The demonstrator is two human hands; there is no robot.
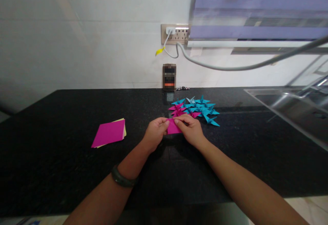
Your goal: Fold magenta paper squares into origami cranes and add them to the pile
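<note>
Between my two hands is a small folded piece of magenta origami paper [173, 128], raised above the dark counter. My left hand [155, 132] pinches its left side between thumb and fingers. My right hand [191, 129] grips its upper right part, with the thumb pressed on the face. Just beyond the hands lie several blue paper cranes [202, 107] in a cluster. A few magenta paper cranes [177, 108] sit at the cluster's left and near side, partly hidden by my right hand. To the left rests a stack of square paper [109, 133], magenta on top with yellow edges beneath.
The black countertop [64, 170] runs to a pale wall. A phone-like device [169, 77] leans there, with a small beaded string [182, 88] beside it. A grey cable [225, 68] hangs from a socket strip [176, 34]. At the right is a metal sink [294, 105].
</note>
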